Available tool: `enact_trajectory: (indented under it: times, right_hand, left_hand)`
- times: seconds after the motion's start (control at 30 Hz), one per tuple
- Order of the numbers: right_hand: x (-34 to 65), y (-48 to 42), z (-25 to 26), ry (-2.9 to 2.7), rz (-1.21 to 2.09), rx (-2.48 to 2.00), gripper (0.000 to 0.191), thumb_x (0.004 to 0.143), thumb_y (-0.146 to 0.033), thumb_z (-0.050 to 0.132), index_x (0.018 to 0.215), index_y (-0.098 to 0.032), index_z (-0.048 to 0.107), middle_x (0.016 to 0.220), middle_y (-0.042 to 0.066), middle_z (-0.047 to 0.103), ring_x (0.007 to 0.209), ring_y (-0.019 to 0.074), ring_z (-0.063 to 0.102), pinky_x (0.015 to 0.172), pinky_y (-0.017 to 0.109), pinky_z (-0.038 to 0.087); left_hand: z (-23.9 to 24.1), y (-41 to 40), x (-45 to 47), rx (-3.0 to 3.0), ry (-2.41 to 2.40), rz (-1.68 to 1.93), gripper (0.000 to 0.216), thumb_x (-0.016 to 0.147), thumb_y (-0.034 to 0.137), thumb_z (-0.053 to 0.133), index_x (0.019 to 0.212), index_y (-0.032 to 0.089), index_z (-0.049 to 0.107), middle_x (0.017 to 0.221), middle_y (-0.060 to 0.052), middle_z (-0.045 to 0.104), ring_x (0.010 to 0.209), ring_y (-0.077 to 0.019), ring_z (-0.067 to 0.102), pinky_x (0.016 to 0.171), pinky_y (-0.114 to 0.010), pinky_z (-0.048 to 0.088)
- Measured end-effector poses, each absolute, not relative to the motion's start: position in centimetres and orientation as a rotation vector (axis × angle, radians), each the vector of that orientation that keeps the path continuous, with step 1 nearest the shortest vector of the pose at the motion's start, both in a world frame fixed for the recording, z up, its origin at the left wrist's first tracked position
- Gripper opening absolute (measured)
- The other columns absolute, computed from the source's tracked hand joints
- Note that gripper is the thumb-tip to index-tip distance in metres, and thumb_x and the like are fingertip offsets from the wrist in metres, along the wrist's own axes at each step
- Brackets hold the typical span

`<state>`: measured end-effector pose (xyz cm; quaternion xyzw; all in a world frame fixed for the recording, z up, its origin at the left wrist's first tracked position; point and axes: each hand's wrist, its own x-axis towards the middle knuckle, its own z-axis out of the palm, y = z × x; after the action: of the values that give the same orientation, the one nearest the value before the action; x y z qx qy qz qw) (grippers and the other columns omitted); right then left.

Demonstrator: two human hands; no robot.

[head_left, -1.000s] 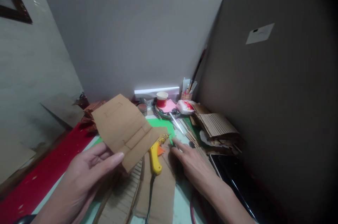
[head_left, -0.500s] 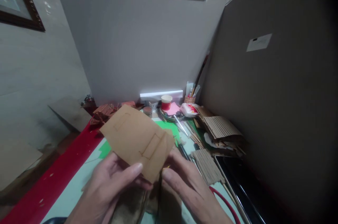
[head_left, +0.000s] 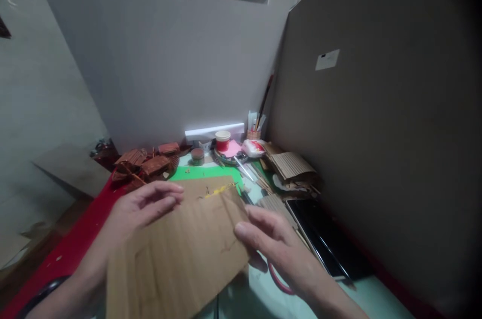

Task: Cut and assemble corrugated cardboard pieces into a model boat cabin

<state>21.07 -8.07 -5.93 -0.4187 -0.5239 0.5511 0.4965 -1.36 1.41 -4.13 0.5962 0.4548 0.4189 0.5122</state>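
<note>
A brown cardboard piece with faint drawn lines is tilted in front of me. My right hand grips its right edge between thumb and fingers. My left hand is at its upper left, fingers stretched out and thumb apart. Its fingertips are close to a second cardboard piece behind, though I cannot tell whether they touch it. A yellow strip runs along the top of the near piece. The near cardboard hides the table beneath it.
A green sheet lies beyond the cardboard. Reddish-brown model pieces stand at the back left. Farther back are a red and white cup and a brush holder. Corrugated cardboard and a black glossy tablet-like object lie right.
The cardboard has swung down toward me, showing a broader face. My left hand has come off its lower edge and moved up-left. My right hand still grips cardboard. The view has shifted right.
</note>
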Motion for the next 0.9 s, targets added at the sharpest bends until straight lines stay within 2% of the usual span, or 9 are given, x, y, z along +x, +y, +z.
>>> enact_trajectory:
  times: [0.1,0.17,0.43,0.53,0.6,0.67,0.77,0.83,0.9]
  right_hand:
    - [21.2,-8.5,-5.8,-1.286,1.342,-1.057,0.043,0.091,-0.046,0.064,0.067,-0.021,0.039,0.061,-0.009,0.034,0.051,0.0063,0.031,0.044,0.021,0.022]
    - [21.3,-8.7,-5.9,-1.316,1.315,-1.07,0.044,0.093,-0.046,0.062,0.066,-0.022,0.037,0.06,-0.009,0.032,0.05,0.0065,0.029,0.044,0.021,0.02]
    - [21.1,-9.5,-6.5,-1.378,1.224,-1.165,0.043,0.096,-0.045,0.057,0.065,-0.021,0.04,0.06,-0.007,0.037,0.056,0.0085,0.034,0.048,0.023,0.022]
    - [20.9,-9.7,-7.0,-1.372,1.19,-1.183,0.043,0.097,-0.045,0.056,0.065,-0.021,0.039,0.06,-0.008,0.037,0.055,0.0086,0.034,0.049,0.024,0.023]
    - [20.7,-9.7,-7.3,-1.367,1.158,-1.197,0.043,0.098,-0.043,0.055,0.064,-0.021,0.039,0.06,-0.008,0.036,0.055,0.0084,0.034,0.05,0.024,0.024]
    - [20.5,-9.8,-7.6,-1.364,1.121,-1.215,0.042,0.098,-0.041,0.054,0.065,-0.021,0.039,0.062,-0.008,0.036,0.056,0.0085,0.034,0.051,0.024,0.025]
    - [20.1,-9.9,-7.4,-1.365,1.055,-1.251,0.041,0.099,-0.041,0.052,0.066,-0.021,0.039,0.064,-0.007,0.038,0.059,0.0095,0.037,0.053,0.024,0.027]
    - [20.0,-10.1,-7.1,-1.374,1.041,-1.254,0.04,0.101,-0.04,0.05,0.066,-0.021,0.041,0.064,-0.006,0.042,0.059,0.0098,0.042,0.055,0.024,0.031]
    - [20.5,-10.5,-6.8,-1.403,1.019,-1.263,0.036,0.103,-0.041,0.044,0.073,-0.021,0.05,0.062,-0.006,0.047,0.058,0.0106,0.049,0.059,0.024,0.038]
  left_hand:
    - [-4.1,1.8,-0.8,1.361,1.051,0.953,0.022,0.069,0.034,0.085,0.081,0.019,0.074,0.07,0.0,0.071,0.067,-0.0144,0.064,0.06,-0.02,0.049]
    - [-4.4,1.4,-0.4,1.323,1.003,0.927,0.02,0.065,0.035,0.087,0.075,0.021,0.077,0.066,0.001,0.071,0.065,-0.0132,0.062,0.059,-0.018,0.046]
    - [-5.4,0.5,-0.8,1.592,0.953,0.772,0.009,0.077,0.035,0.078,0.078,0.027,0.083,0.091,-0.002,0.076,0.09,-0.0216,0.065,0.074,-0.022,0.047]
    - [-5.3,0.5,-0.7,1.556,0.967,0.799,0.01,0.078,0.035,0.077,0.083,0.028,0.083,0.08,-0.001,0.073,0.077,-0.0163,0.063,0.068,-0.018,0.046]
    - [-5.2,0.2,-0.6,1.515,0.97,0.818,0.019,0.083,0.04,0.071,0.095,0.03,0.081,0.068,0.002,0.066,0.066,-0.0134,0.058,0.063,-0.017,0.045]
    - [-5.1,-0.1,-0.5,1.529,0.944,0.785,0.032,0.088,0.051,0.061,0.108,0.032,0.077,0.076,0.001,0.069,0.076,-0.0171,0.063,0.069,-0.02,0.049]
    - [-5.0,-0.6,-0.4,1.7,0.937,0.624,0.037,0.075,0.052,0.075,0.107,0.032,0.077,0.108,-0.002,0.074,0.104,-0.0268,0.064,0.082,-0.025,0.051]
    - [-4.9,-0.7,-0.3,1.764,0.928,0.511,0.034,0.07,0.041,0.082,0.103,0.033,0.078,0.109,0.001,0.076,0.103,-0.0261,0.066,0.082,-0.024,0.051]
    - [-4.7,-0.7,-0.2,1.725,0.921,0.476,0.029,0.075,0.037,0.079,0.103,0.033,0.077,0.104,0.002,0.077,0.097,-0.0237,0.068,0.079,-0.023,0.051]
